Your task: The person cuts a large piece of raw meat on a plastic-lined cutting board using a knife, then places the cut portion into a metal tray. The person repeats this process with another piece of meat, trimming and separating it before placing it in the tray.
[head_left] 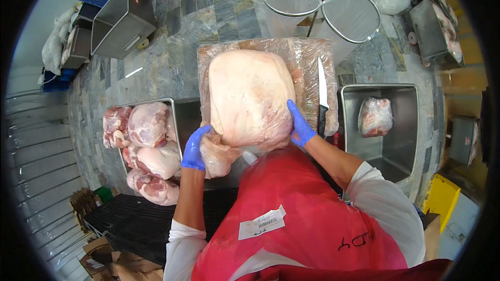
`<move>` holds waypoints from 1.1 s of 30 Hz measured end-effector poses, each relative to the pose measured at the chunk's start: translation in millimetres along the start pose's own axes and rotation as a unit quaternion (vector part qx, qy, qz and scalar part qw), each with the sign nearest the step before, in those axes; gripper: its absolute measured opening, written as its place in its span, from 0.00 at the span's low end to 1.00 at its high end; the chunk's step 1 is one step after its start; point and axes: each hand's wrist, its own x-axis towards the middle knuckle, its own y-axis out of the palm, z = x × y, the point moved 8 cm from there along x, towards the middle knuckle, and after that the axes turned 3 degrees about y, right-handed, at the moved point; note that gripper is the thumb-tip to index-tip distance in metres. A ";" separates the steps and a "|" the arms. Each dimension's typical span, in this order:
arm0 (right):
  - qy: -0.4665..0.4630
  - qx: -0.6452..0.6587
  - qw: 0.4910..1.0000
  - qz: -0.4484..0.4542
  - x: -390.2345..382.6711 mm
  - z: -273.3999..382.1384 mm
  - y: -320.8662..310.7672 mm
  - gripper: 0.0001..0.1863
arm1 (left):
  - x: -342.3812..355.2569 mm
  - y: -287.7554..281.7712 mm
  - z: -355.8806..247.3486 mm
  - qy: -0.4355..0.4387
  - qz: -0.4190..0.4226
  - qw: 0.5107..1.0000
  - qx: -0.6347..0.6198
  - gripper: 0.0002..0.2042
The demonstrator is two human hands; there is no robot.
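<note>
A large pale slab of meat (250, 96) with a fat-covered top lies on a plastic-wrapped board (312, 49) before me. At its near left corner, my left hand (195, 149) is closed on a pinkish flap of meat (217, 157) that hangs over the near edge; the fingertips are partly hidden. My right hand (300, 127) rests against the slab's near right side with its fingers stretched out. To the right of the slab, a black-handled knife (322, 91) lies on the board, blade pointing away from me.
Several meat cuts (152, 125) fill a metal tub at the left. Another metal tub (406, 148) at the right holds one wrapped piece (376, 117). Two bag-lined metal hoops (359, 5) stand beyond the board. An empty-looking grey bin (117, 23) sits far left.
</note>
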 end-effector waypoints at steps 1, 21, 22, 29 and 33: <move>0.019 0.022 0.999 0.013 0.5 -11.7 13.1 0.42 | -24.1 13.0 -16.4 0.011 -0.006 1.000 0.023 0.14; -0.111 -0.109 0.986 -0.064 -68.1 58.4 -17.2 0.45 | -15.7 182.7 75.5 0.022 0.291 0.859 0.420 0.12; -0.197 -0.211 0.954 -0.078 -72.5 72.2 -16.4 0.46 | -18.2 187.0 88.3 0.004 0.322 0.840 0.436 0.12; -0.435 -0.712 0.501 -0.228 -76.3 137.2 85.9 0.56 | -37.5 146.5 53.7 0.071 0.326 0.780 0.529 0.13; -0.388 -0.796 0.351 -0.304 -38.5 161.2 117.4 0.41 | -56.0 118.8 35.0 0.040 0.322 0.769 0.550 0.15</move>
